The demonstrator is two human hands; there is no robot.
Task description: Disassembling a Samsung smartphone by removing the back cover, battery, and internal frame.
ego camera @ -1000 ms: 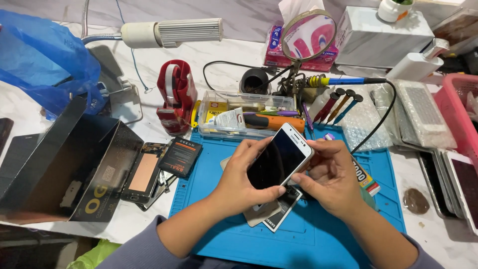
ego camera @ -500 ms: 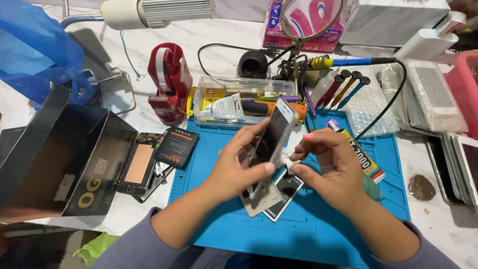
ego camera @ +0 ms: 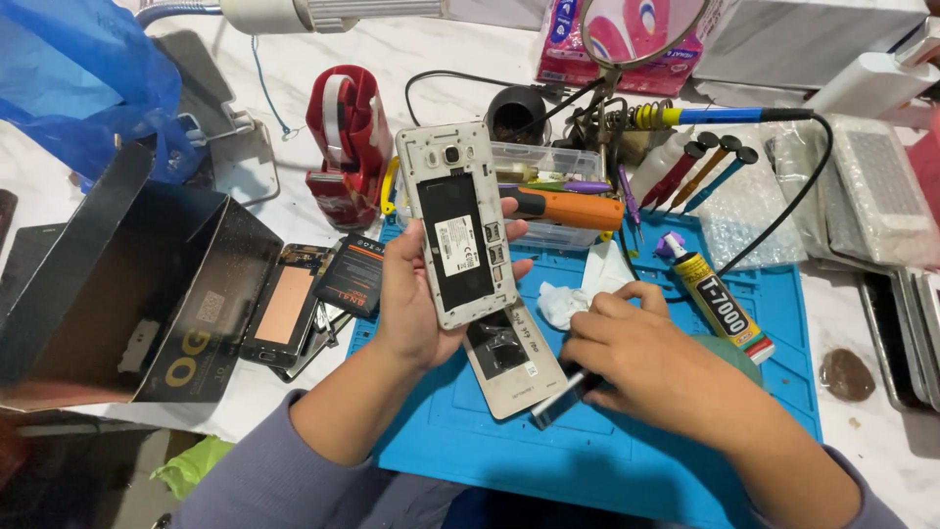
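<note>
Fingers (ego camera: 501, 238) of my left hand (ego camera: 416, 299) clamp the opened phone (ego camera: 456, 223) upright, back facing me; I'd keep it steady. Right hand (ego camera: 636, 358) closes on a dark part (ego camera: 563, 395) below. Right of it lies a yellow-and-black glue tube (ego camera: 718, 306); far left, a black box (ego camera: 137, 284).

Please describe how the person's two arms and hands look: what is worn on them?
Both hands are bare: the left hand and right hand show no gloves, and no rings or watch can be seen. Grey-purple long sleeves are pushed up, leaving both forearms uncovered.
</note>
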